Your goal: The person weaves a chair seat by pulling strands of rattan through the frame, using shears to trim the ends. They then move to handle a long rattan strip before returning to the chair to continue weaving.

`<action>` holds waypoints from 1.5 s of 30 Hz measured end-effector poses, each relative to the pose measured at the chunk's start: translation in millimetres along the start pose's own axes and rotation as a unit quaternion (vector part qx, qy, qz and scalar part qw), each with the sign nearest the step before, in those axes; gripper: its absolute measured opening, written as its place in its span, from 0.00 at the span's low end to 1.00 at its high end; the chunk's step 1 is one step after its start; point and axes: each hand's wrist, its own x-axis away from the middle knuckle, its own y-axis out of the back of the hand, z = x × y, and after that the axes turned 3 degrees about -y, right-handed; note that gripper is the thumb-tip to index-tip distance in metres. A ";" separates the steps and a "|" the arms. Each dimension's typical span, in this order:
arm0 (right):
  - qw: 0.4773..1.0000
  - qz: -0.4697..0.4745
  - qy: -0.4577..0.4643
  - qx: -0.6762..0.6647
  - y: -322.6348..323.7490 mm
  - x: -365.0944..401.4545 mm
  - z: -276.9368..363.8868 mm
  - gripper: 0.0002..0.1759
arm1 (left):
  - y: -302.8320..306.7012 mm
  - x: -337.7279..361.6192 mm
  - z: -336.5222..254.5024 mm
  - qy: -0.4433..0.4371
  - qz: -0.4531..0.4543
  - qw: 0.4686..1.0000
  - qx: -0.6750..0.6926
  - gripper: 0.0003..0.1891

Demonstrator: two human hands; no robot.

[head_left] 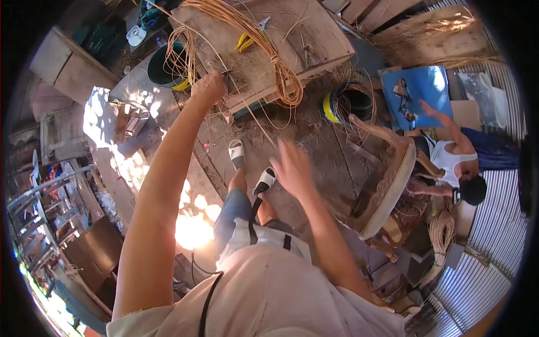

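My left hand (208,87) is stretched out to the near edge of a low wooden table (314,39), closed in a fist around a thin rattan strand (247,115) next to a small dark tool (227,73). The strand runs from the fist down towards my right hand (292,165). That hand hovers blurred over the dirt floor with its fingers spread and nothing in it, just right of my white sandals (264,181). A long looped coil of rattan (281,73) lies on the table.
Yellow-handled pliers (244,42) lie on the table. A green bucket (165,67) stands to its left and a yellow-rimmed bucket (348,104) to its right. A wooden chair frame (387,185) and a seated person (455,163) are at the right. Corrugated metal lines the right side.
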 end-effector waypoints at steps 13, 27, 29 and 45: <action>0.944 -0.070 -0.179 -0.268 -91.3 -157.3 25.6 0.21 | -3.1 4.7 -3.8 0.000 0.019 1.000 -0.012 0.14; 0.942 0.000 -0.171 -0.288 -41.9 -60.4 20.3 0.14 | -0.4 8.0 -6.8 0.031 0.017 0.999 0.020 0.12; 0.962 0.072 -0.181 -0.192 -32.6 -68.7 16.3 0.14 | -5.5 0.2 -0.4 0.031 -0.002 0.999 0.023 0.13; 0.864 0.232 0.017 -0.447 -74.2 -482.0 166.7 0.12 | -7.3 -5.8 20.7 -0.009 0.073 0.997 -0.017 0.25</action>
